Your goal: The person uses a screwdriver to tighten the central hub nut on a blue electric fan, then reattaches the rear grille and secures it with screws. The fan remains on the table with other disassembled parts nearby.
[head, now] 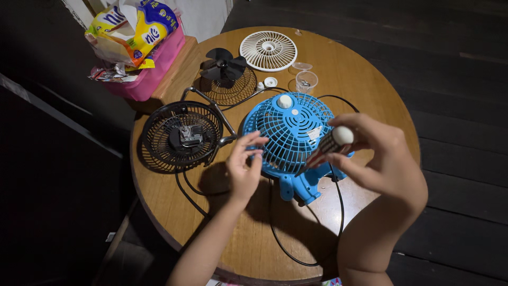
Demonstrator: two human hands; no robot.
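right hand (378, 159) clamped on screwdriver (327, 146), tip set on blue fan (291, 132) | left hand (244, 167) open-fingered, touching fan's left rim | bare desk (365, 79) left beyond | black fan cage (182, 135) crowded near left desk edge

We note the right hand (381, 159) gripping a screwdriver (329, 144) over the blue fan (288, 132); the left hand (244, 167) touches its nine-o'clock edge. A black fan (180, 135) lies beyond.

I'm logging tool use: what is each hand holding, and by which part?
Right hand grips a screwdriver by its handle. Left hand holds nothing visible, fingertips at the blue fan.
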